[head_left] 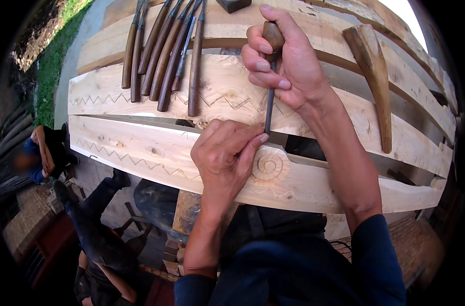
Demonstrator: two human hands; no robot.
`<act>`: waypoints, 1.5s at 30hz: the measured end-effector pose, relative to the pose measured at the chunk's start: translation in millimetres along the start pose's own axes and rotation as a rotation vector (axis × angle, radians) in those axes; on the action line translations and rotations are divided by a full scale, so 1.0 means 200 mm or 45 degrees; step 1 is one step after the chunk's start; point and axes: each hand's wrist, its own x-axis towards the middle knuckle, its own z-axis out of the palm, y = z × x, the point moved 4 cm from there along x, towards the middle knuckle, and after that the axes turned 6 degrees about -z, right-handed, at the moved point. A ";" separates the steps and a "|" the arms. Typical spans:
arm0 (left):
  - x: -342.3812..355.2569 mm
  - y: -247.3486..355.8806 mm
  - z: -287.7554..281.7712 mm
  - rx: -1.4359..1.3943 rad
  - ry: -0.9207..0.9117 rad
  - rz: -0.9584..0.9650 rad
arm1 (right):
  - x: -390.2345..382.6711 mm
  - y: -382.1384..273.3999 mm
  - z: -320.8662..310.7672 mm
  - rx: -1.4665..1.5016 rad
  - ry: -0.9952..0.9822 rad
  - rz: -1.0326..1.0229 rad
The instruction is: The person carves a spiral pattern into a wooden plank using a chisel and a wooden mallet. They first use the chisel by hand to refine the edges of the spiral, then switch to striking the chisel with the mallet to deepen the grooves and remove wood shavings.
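My right hand (301, 66) is wrapped round the rounded wooden handle of a carving chisel (269, 111), its dark steel shaft pointing down and held nearly upright. Low on the shaft, the thumb and fingers of my left hand (222, 155) pinch the blade; its very tip is hidden by them. Both hands are over the inner edge of the nearest pale board (319, 186). Beside the left thumb, a round carving of concentric rings (269, 164) bulges from that board. Zigzag lines are cut along this board and the second board (217, 76) behind it.
Several wooden-handled carving tools (163, 58) lie side by side at the upper left. A club-shaped wooden mallet (372, 71) rests across the boards at right. A dark block (233, 4) is at the top. Two other people (45, 148) sit at the left and lower left.
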 end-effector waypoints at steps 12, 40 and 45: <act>0.00 0.01 0.00 0.015 0.001 -0.019 | 0.01 0.00 -0.04 -0.140 -0.039 -0.060; -0.04 -0.09 -0.05 -0.367 0.178 -0.241 | -0.08 -0.17 -0.08 0.005 0.220 -0.171; -0.07 -0.11 -0.08 -0.536 0.238 -0.364 | -0.05 -0.14 -0.09 -0.053 0.245 -0.142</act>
